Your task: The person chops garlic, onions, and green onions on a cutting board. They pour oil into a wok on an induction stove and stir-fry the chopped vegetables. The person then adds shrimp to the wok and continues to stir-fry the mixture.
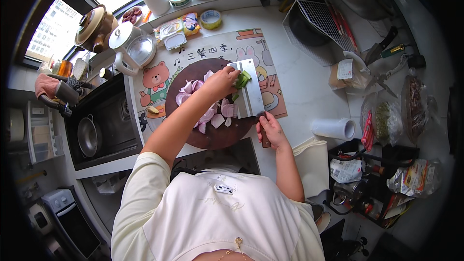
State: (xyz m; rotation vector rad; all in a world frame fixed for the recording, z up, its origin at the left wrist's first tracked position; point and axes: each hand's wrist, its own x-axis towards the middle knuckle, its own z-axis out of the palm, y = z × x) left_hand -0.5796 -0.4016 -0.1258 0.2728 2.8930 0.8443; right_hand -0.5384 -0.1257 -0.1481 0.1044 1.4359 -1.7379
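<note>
My right hand (272, 130) grips the wooden handle of a cleaver (256, 92), whose broad blade lies flat over the right side of a round dark wooden cutting board (203, 139). Cut green vegetable pieces (245, 79) rest on the blade. At the blade's left edge, the bent fingers of my left hand (225, 81) touch or nearly touch these pieces; whether they pinch any is hidden. Cut purple onion (208, 114) is spread over the board, partly covered by my left forearm. One small green piece (235, 97) sits lower, near the onion.
A printed mat (159, 76) lies beneath the board. Left is a dark sink (108, 123) containing a metal pan (88, 136). A glass pot (132, 49), wet wipes (175, 30) and a tape roll (211, 19) stand behind. To the right are a plastic roll (333, 129) and a rack (373, 148).
</note>
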